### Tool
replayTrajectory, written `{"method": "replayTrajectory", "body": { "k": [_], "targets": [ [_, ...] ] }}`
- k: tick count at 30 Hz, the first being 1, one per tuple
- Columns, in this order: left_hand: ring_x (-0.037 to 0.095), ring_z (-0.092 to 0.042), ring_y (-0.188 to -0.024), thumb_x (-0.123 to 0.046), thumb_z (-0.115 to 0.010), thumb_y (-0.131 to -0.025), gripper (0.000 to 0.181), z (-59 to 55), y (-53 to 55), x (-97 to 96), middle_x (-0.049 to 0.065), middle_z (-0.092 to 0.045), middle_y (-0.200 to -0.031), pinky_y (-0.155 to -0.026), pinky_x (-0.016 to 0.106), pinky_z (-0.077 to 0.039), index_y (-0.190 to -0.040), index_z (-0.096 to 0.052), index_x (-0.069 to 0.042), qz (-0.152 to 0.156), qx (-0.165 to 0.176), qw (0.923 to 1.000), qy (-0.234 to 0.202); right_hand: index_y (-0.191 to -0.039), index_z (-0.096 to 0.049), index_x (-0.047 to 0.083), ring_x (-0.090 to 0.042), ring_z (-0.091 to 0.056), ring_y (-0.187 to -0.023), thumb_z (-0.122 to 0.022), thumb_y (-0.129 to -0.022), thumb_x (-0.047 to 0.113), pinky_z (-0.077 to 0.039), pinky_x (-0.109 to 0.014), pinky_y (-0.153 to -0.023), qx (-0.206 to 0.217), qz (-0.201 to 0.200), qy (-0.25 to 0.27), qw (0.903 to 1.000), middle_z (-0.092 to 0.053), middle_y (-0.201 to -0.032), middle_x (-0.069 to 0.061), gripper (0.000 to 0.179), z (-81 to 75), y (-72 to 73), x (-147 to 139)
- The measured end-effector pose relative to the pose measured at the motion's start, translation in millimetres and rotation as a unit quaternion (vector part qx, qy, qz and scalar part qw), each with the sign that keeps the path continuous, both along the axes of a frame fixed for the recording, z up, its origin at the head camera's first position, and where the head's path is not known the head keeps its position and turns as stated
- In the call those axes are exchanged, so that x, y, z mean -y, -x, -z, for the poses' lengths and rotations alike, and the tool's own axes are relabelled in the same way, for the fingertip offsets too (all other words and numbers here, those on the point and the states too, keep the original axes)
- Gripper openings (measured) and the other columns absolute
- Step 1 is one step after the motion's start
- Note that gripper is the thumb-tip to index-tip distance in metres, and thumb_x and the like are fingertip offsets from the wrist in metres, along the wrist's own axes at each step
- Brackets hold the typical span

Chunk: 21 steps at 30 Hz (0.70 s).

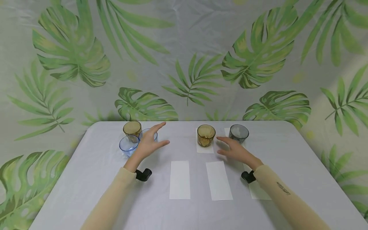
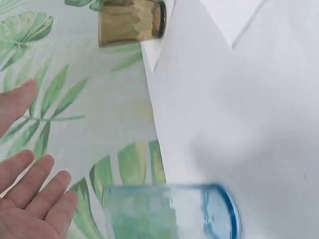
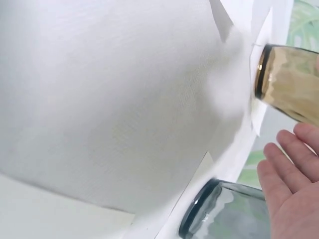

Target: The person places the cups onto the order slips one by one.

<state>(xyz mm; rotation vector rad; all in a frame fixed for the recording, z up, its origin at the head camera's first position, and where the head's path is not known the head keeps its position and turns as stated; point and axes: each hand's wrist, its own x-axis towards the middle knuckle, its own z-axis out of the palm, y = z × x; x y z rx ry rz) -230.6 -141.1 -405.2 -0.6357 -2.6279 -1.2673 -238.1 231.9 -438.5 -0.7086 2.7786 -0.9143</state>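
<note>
My left hand [image 1: 147, 143] is raised over the left cluster of glasses, thumb spread away from its fingers and nothing held. That cluster has an amber glass [image 1: 131, 128], a blue glass [image 1: 128, 146] and a second blue glass [image 1: 155, 135] partly hidden behind the hand. My right hand [image 1: 236, 151] reaches inward with nothing in its grasp. Its fingertips are close to another amber glass [image 1: 205, 135], apparently not touching it. Just behind this hand stands a grey glass [image 1: 239, 133]. Both right-side glasses are also in the right wrist view, the amber glass [image 3: 291, 82] above the grey glass [image 3: 224, 211].
White paper strips lie on the white-covered table [image 1: 161, 210]: a left strip [image 1: 180, 180], a middle strip [image 1: 219, 181] and a right strip [image 1: 260, 190] partly under the right sleeve. More paper shows beneath the right-side amber and grey glasses. A leaf-print cloth [image 1: 195, 38] hangs behind.
</note>
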Motion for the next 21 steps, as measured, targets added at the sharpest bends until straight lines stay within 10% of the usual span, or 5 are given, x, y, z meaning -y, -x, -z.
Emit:
{"method": "replayTrajectory", "body": {
  "k": [21],
  "targets": [
    [0.043, -0.037, -0.130, -0.018, -0.077, -0.083, 0.078, -2.9, 9.0, 48.4, 0.023, -0.039, -0.144, -0.102, 0.057, -0.035, -0.146, -0.035, 0.000, -0.030, 0.063, 0.9917, 0.108, -0.141, -0.044, -0.001, -0.045, -0.034, -0.131, -0.065, -0.092, 0.025, -0.029, -0.061, -0.104, -0.010, 0.001, 0.005, 0.9999, -0.042, -0.142, -0.024, 0.059, 1.1, -28.1, -28]
  ]
}}
